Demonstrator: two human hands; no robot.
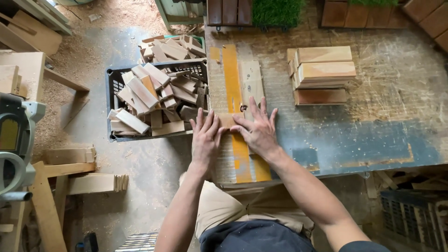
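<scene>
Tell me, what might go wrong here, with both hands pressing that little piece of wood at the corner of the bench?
1. The small wood block sits close to the workbench edge; it could perhaps slide off past the left hand toward the black crate of offcuts.
2. The right hand lies flat on rough, worn boards, so splinters seem possible.
3. The stacked planks look slightly uneven; a knock might topple them.

Bare forearms, dark top, khaki trousers

Black crate (pixel 112 88) w/ wood offcuts left of table (pixel 396 93); stacked boards (pixel 322 70) on it; saw (pixel 16 140) far left.
</scene>
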